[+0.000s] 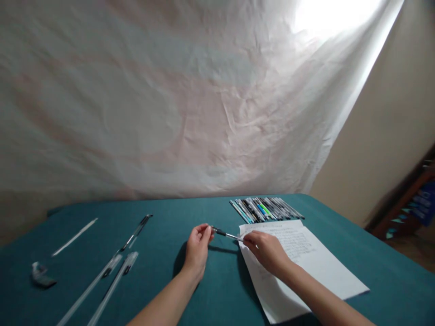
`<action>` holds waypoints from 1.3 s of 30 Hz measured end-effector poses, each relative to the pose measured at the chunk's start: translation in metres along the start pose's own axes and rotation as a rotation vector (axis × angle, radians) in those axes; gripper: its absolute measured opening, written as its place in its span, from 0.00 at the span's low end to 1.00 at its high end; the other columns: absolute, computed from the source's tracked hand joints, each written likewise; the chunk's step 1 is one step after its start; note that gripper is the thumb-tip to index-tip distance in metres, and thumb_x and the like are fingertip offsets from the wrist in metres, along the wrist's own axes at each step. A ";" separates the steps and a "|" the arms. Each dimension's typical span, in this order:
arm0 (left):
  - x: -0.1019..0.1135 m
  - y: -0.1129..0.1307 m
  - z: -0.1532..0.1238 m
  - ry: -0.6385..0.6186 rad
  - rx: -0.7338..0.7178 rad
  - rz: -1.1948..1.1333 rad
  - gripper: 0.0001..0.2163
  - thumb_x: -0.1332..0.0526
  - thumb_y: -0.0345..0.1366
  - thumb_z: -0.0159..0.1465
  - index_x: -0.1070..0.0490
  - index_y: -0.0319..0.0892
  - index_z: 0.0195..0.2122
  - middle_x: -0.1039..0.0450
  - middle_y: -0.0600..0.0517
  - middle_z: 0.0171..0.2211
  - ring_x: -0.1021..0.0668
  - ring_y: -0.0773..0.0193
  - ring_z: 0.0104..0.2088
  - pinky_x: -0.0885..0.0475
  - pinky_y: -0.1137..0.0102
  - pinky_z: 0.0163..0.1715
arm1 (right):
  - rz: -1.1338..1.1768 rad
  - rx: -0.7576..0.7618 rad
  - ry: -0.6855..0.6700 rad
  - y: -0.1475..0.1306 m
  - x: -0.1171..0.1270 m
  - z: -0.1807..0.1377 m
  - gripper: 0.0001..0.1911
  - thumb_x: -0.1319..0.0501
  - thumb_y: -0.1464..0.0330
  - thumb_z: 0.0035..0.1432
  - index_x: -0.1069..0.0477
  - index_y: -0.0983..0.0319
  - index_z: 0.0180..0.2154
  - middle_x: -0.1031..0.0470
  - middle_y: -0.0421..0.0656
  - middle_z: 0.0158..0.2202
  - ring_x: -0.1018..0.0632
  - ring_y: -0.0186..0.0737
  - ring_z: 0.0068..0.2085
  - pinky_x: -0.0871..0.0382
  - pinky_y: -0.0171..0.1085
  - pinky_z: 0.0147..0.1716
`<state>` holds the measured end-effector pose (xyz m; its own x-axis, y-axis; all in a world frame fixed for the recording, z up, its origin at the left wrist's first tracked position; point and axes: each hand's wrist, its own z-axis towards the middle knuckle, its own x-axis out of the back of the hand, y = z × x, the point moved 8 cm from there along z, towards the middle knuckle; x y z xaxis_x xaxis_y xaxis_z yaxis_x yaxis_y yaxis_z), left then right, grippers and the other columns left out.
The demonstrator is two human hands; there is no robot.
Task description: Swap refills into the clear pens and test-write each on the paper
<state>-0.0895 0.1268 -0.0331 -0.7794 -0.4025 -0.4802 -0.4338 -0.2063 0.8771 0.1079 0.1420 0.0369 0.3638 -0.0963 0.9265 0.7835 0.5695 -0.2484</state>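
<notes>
A slim pen [224, 234] with a clear barrel and a dark grip section is held level above the table, between my two hands. My left hand [197, 253] pinches its left end between thumb and fingertips. At the other end, the fingers of my right hand [267, 251] are closed on the barrel. The right hand and forearm reach over a sheet of white paper [329, 271] covered partly with handwriting, hiding some of it. What exactly lies under the left fingertips is hidden.
Many pens and markers [263, 210] lie side by side behind the paper. On the left are a thin white stick [74, 237], a dark-tipped slim pen [136, 233], two long clear tube-like pieces [113, 287] and a small blurred dark-and-clear object [42, 276]. A pale cloth [170, 113] hangs behind the table.
</notes>
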 end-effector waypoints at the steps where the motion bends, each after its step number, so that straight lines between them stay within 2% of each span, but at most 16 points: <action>1: -0.002 0.000 -0.001 -0.011 0.005 -0.004 0.14 0.35 0.38 0.52 0.35 0.39 0.38 0.28 0.49 0.33 0.25 0.67 0.34 0.32 0.71 0.38 | -0.012 -0.019 0.016 0.012 0.003 0.005 0.11 0.47 0.64 0.57 0.26 0.57 0.32 0.24 0.41 0.31 0.25 0.38 0.32 0.39 0.32 0.30; 4: -0.008 0.002 -0.005 -0.031 0.028 -0.003 0.14 0.36 0.39 0.53 0.36 0.39 0.38 0.28 0.48 0.34 0.25 0.67 0.35 0.32 0.70 0.39 | -0.026 -0.158 0.093 0.071 0.019 0.024 0.13 0.48 0.62 0.58 0.26 0.57 0.36 0.24 0.42 0.32 0.25 0.36 0.33 0.39 0.30 0.29; 7: -0.011 0.004 -0.008 -0.055 0.037 0.056 0.15 0.37 0.41 0.54 0.35 0.38 0.38 0.29 0.49 0.34 0.26 0.67 0.34 0.32 0.71 0.37 | -0.126 -0.423 0.132 0.153 0.040 0.034 0.14 0.46 0.60 0.56 0.25 0.58 0.35 0.24 0.45 0.36 0.25 0.37 0.35 0.39 0.30 0.28; 10: -0.011 0.006 -0.008 -0.063 0.030 0.105 0.16 0.38 0.42 0.53 0.35 0.38 0.38 0.29 0.48 0.33 0.26 0.66 0.33 0.32 0.71 0.35 | -0.169 -0.597 0.139 0.224 0.058 0.028 0.14 0.46 0.62 0.56 0.24 0.60 0.36 0.23 0.50 0.33 0.24 0.42 0.34 0.39 0.31 0.25; 12: -0.010 0.006 -0.008 -0.070 0.030 0.123 0.16 0.38 0.42 0.53 0.35 0.38 0.39 0.29 0.48 0.33 0.26 0.66 0.33 0.32 0.71 0.34 | -0.194 -0.702 0.131 0.261 0.065 0.017 0.15 0.46 0.63 0.55 0.24 0.62 0.36 0.24 0.53 0.33 0.24 0.44 0.32 0.40 0.32 0.22; 15: -0.011 0.006 -0.007 -0.086 0.030 0.143 0.16 0.39 0.41 0.54 0.35 0.38 0.39 0.29 0.48 0.33 0.26 0.66 0.33 0.32 0.71 0.34 | -0.203 -0.783 0.097 0.297 0.063 0.006 0.13 0.45 0.65 0.54 0.23 0.64 0.31 0.24 0.54 0.30 0.23 0.45 0.30 0.40 0.33 0.21; 19: -0.012 0.006 -0.007 -0.095 0.043 0.165 0.15 0.38 0.41 0.54 0.35 0.39 0.39 0.29 0.49 0.33 0.26 0.66 0.33 0.33 0.72 0.34 | -0.176 -0.783 0.047 0.320 0.047 0.007 0.12 0.43 0.65 0.52 0.22 0.62 0.29 0.24 0.52 0.28 0.23 0.44 0.30 0.39 0.33 0.21; 23: -0.015 0.006 -0.007 -0.096 0.055 0.184 0.15 0.38 0.41 0.53 0.35 0.38 0.38 0.29 0.49 0.32 0.26 0.65 0.33 0.33 0.72 0.33 | -0.151 -0.746 0.035 0.323 0.035 0.012 0.12 0.45 0.66 0.54 0.23 0.61 0.31 0.24 0.51 0.29 0.23 0.43 0.32 0.40 0.32 0.23; 26: -0.016 0.006 -0.007 -0.096 0.061 0.186 0.15 0.37 0.41 0.52 0.34 0.39 0.38 0.28 0.49 0.32 0.26 0.65 0.33 0.33 0.71 0.33 | -0.153 -0.722 0.046 0.317 0.035 0.012 0.12 0.45 0.67 0.53 0.23 0.62 0.30 0.24 0.50 0.27 0.24 0.41 0.31 0.40 0.32 0.25; 30: -0.017 0.006 -0.007 -0.106 0.068 0.181 0.14 0.38 0.40 0.52 0.34 0.39 0.38 0.28 0.49 0.32 0.26 0.66 0.32 0.34 0.72 0.34 | -0.182 -0.685 0.095 0.302 0.044 0.011 0.13 0.46 0.67 0.53 0.24 0.64 0.29 0.24 0.51 0.28 0.24 0.42 0.31 0.39 0.33 0.28; 33: -0.017 0.007 -0.009 -0.102 0.070 0.177 0.14 0.37 0.39 0.51 0.34 0.39 0.37 0.28 0.49 0.32 0.26 0.66 0.32 0.34 0.71 0.34 | -0.196 -0.617 0.142 0.279 0.049 0.023 0.15 0.48 0.66 0.54 0.25 0.64 0.35 0.25 0.52 0.34 0.26 0.44 0.36 0.38 0.34 0.33; 36: -0.018 0.008 -0.011 -0.115 0.056 0.180 0.14 0.37 0.39 0.51 0.34 0.38 0.37 0.28 0.48 0.31 0.26 0.66 0.31 0.34 0.71 0.33 | -0.158 -0.447 0.180 0.228 0.046 0.042 0.17 0.48 0.65 0.55 0.28 0.64 0.42 0.27 0.51 0.40 0.27 0.43 0.40 0.37 0.34 0.38; 39: -0.018 0.006 -0.013 -0.129 0.044 0.188 0.12 0.38 0.37 0.52 0.35 0.38 0.35 0.29 0.48 0.31 0.26 0.66 0.30 0.34 0.71 0.32 | -0.025 -0.075 0.235 0.131 0.037 0.050 0.16 0.48 0.64 0.56 0.29 0.63 0.42 0.29 0.50 0.40 0.27 0.42 0.38 0.35 0.37 0.40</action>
<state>-0.0722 0.1207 -0.0188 -0.8987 -0.3120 -0.3083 -0.2924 -0.0977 0.9513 0.1987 0.2539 0.0524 0.4444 -0.3016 0.8435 0.8257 0.5032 -0.2551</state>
